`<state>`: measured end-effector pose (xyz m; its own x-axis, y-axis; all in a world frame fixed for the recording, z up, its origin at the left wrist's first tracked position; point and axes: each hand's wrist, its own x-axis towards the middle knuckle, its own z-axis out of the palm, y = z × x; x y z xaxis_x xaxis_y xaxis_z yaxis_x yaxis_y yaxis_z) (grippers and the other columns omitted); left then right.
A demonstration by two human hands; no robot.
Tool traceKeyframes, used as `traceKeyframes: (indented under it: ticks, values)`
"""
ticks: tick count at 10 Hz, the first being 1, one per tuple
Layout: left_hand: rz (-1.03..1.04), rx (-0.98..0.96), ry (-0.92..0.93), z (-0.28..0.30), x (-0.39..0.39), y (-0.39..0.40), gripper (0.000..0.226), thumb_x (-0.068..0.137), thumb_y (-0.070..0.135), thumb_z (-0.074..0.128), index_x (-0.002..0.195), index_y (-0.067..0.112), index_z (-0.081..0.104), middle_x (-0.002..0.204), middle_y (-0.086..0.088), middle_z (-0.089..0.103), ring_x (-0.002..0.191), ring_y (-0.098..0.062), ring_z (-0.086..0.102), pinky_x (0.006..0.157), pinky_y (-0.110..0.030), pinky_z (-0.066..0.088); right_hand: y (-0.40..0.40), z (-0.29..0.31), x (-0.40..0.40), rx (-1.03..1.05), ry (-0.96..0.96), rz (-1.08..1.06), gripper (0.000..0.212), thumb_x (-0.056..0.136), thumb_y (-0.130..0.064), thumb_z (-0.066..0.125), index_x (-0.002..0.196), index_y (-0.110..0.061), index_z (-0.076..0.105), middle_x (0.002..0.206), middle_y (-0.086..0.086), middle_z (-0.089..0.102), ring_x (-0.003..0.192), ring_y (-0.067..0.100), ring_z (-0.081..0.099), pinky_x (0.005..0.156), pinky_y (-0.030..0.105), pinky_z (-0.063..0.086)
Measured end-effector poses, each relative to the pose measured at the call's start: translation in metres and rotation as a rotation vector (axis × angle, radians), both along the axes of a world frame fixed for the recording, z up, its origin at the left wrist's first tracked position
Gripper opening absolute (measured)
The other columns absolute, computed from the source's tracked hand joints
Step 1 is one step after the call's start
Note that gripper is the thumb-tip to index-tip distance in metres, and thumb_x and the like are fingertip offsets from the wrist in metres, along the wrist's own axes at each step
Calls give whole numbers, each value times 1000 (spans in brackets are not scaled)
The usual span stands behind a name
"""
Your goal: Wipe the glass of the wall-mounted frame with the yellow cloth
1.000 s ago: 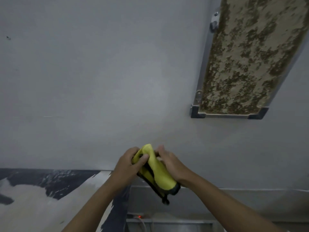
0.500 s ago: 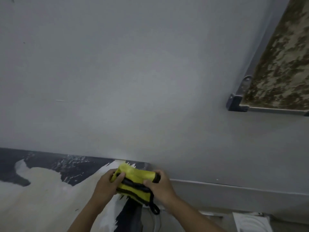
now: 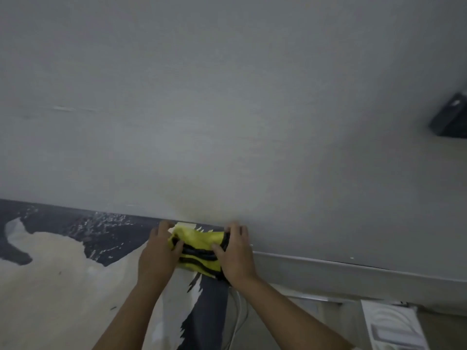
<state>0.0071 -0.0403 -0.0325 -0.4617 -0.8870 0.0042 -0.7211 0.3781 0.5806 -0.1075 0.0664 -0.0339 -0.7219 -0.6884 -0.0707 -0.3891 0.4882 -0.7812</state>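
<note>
Only frame corner (image 3: 452,120) visible, rest cropped.

A grey wall (image 3: 227,97) is filling most of the view. Below it to the left, a dark blue and cream patterned surface (image 3: 63,274) is lying against its base. Below the wall to the right, a white cable (image 3: 240,317) is hanging and a white ribbed object (image 3: 389,324) is sitting.
</note>
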Motion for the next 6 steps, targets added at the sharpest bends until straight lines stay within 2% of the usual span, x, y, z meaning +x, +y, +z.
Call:
traceKeyframes:
  ticks: [1,2,3,4,6]
  values:
    - [-185,-190,-167,-3,3,1,24,75,4,71,97,10,63,92,-14,53,72,-33,55,47,-29,38,1,-8,0,121,139,49,24,85,-26,62,100,-14,48,110,6,40,93,25,50,69,30,40]
    - [-250,-304,-264,-1,0,2,13,76,5,70,88,10,72,85,-15,56,79,-34,55,55,-37,46,-1,-10,-5,190,208,145,21,89,-28,56,104,-14,52,115,7,41,102,25,48,78,32,41]
    - [-204,-256,-461,10,-13,0,26,93,27,44,102,18,67,105,-6,51,103,-24,48,77,-35,44,0,-1,-13,219,177,166,19,93,-23,48,104,-13,59,113,9,44,102,27,49,79,33,42]
    - [-280,-346,-582,26,-22,-3,33,96,33,35,108,19,62,108,-2,51,106,-20,47,80,-31,45,8,14,-24,244,207,168,24,93,-14,41,103,-15,63,110,9,51,101,25,50,74,29,40]
    - [-336,-405,-528,71,-35,17,28,95,34,37,105,23,61,104,2,55,98,-17,54,74,-29,43,50,64,-56,236,307,93,20,91,-21,47,104,-12,59,112,10,55,103,25,52,77,30,42]
